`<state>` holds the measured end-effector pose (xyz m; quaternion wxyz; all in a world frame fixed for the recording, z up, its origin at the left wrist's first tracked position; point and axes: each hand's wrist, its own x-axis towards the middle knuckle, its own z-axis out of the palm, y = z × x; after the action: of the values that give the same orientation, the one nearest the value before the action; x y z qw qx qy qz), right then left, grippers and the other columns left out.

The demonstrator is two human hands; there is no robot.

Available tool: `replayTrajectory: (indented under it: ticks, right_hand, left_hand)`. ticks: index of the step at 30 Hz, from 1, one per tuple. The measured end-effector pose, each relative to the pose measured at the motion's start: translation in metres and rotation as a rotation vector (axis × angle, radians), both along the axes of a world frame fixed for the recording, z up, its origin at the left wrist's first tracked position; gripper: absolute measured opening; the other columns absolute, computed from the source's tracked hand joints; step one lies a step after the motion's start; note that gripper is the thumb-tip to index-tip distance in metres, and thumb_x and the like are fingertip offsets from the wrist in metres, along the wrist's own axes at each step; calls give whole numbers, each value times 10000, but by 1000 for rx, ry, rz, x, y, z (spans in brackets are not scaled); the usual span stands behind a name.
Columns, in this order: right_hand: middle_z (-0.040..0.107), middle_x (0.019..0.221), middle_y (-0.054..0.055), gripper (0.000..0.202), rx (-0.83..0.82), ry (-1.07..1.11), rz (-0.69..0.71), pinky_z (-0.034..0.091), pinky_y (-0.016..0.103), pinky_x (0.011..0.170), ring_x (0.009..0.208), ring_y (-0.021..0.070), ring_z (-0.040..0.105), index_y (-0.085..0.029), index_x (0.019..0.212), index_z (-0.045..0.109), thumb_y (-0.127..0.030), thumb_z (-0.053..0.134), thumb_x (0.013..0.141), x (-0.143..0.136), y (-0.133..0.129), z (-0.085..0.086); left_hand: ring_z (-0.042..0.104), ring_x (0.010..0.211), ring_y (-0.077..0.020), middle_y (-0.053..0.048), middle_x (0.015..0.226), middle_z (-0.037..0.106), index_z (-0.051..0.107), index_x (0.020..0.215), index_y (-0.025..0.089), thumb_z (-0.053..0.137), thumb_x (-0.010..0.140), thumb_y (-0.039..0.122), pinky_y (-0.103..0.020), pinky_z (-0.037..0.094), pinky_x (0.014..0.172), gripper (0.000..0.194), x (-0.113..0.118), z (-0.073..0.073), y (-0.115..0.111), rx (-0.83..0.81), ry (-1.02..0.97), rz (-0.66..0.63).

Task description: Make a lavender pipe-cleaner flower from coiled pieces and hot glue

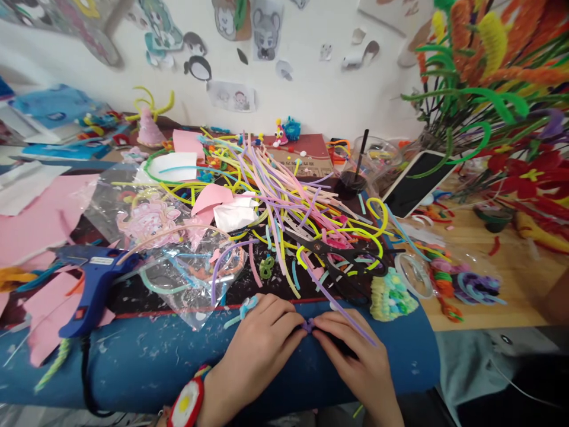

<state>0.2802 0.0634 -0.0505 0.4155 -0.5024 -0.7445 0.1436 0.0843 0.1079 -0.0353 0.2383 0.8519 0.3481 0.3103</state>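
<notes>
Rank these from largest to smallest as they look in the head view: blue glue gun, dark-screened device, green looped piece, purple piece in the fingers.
1. Blue glue gun
2. Dark-screened device
3. Green looped piece
4. Purple piece, judged by its visible part only

purple piece (307, 325) mostly hidden between fingertips (293, 322), its exact shape unclear

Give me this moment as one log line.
left hand: holding purple piece | right hand: holding same piece | scissors: lying beyond hands
</notes>
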Motion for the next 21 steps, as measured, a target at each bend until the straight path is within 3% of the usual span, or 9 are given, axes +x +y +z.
replayTrajectory:
  ticks: [21]
  right_hand:
    - [770,892,22,220,10,5,-16,581,341,747,803,185,715,-254,1024,703,-96,647,882,-1,0,0]
  left_hand:
    - [582,827,-185,-35,906,684,689,1006,188,566,964,145,-333,474,792,137,1,-1,0,31,15,18]
